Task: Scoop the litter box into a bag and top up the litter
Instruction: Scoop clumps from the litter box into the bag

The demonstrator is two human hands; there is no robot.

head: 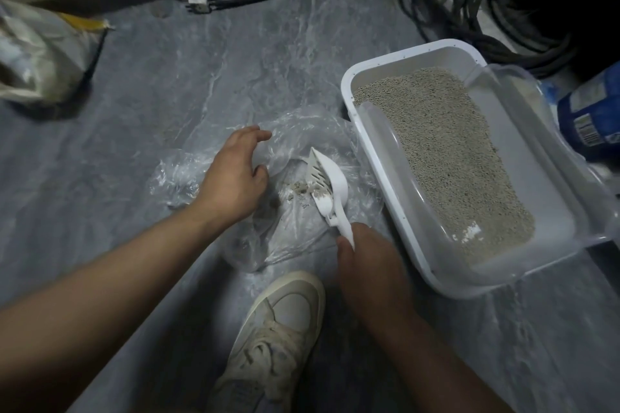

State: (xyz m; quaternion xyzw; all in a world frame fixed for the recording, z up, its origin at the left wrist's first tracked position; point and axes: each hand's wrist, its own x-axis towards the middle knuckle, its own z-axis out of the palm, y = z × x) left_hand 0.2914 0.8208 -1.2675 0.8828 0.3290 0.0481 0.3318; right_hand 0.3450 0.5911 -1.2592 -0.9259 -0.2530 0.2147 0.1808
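- Right hand (pixel 365 265), lower centre of frame: fingers curled round handle of white scoop (pixel 324 182), clamped firm.
- Scoop tipped on its side over clear plastic bag (pixel 302 144), slotted face turned left; a few grey clumps (pixel 300 188) lying on the plastic just beside the blade.
- Left hand (pixel 231 178), centre left: fingers spread and loosely bent, resting on the bag's upper layer, thumb near the opening; no clear pinch on the film.
- Litter box (pixel 365 157), centre right of frame, touching the bag's right edge; litter (pixel 446 151) spread thin, bare floor showing at the near end.
- Step in hand, by judgement: emptying a scoopful into the bag.
- To do well: hold bag mouth wide and low, roll scoop fully over, tap or shake lightly so stuck bits drop inside, not on the floor.
- Risk: thin film collapsing over the opening; clumps landing on top of the plastic rather than in it. Cannot tell which side of the film the clumps are on.
- Blue package (pixel 590 117) at right edge and pale sack (pixel 40 54) at upper left; either may hold the top-up, labels unreadable.
- Shoe (pixel 278 339) at bottom centre, close to the bag's near edge.
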